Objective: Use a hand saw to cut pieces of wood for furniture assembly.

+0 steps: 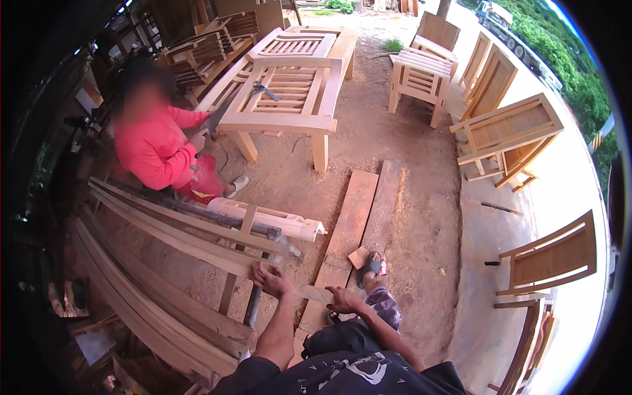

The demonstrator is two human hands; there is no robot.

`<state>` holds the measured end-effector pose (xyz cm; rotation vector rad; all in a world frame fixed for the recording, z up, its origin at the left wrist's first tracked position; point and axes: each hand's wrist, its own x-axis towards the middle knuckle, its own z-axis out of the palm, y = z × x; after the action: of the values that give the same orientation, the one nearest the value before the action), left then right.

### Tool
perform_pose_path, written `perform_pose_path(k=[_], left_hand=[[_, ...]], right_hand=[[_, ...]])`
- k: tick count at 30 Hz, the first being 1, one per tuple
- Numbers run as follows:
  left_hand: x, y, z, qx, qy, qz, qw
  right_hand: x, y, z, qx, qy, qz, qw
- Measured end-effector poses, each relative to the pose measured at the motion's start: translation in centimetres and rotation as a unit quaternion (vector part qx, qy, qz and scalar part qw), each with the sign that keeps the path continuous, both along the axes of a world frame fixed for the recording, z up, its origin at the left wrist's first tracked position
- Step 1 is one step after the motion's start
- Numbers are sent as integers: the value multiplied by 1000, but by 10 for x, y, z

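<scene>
At the near end of a long wooden plank [178, 236], my left hand [274, 282] has its fingers bent over the wood. The plank lies with other long boards on a rack to my left. My right hand [345, 301] is closed at one end of a thin, flat, pale piece [316, 294], which reaches across toward my left wrist. It looks like a blade or a strip, but its exact kind is too small to tell. Beneath it two reddish boards [351, 214] lie on the dirt floor, near my sandalled foot [372, 264].
A person in red [155, 148] works at the left beside slatted wooden frames [283, 89] stacked on a table. A dark pipe [257, 299] supports the rack. Chairs and chair backs [553, 253] stand along the right. A slatted bench [424, 72] is farther back.
</scene>
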<state>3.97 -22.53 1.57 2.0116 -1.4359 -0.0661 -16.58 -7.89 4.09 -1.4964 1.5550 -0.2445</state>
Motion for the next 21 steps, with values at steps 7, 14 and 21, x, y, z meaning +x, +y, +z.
perform_pose_path(k=[7, 14, 21], left_hand=[[-9, -1, 19, -19, 34, -26, 999], [-2, 2, 10, -15, 13, -20, 1000], [-4, 0, 12, 3, 22, -14, 1000]], right_hand=[[-4, -4, 6, 13, 22, 8, 1000], [0, -5, 11, 22, 21, 10, 999], [-1, -3, 6, 15, 5, -9, 1000]])
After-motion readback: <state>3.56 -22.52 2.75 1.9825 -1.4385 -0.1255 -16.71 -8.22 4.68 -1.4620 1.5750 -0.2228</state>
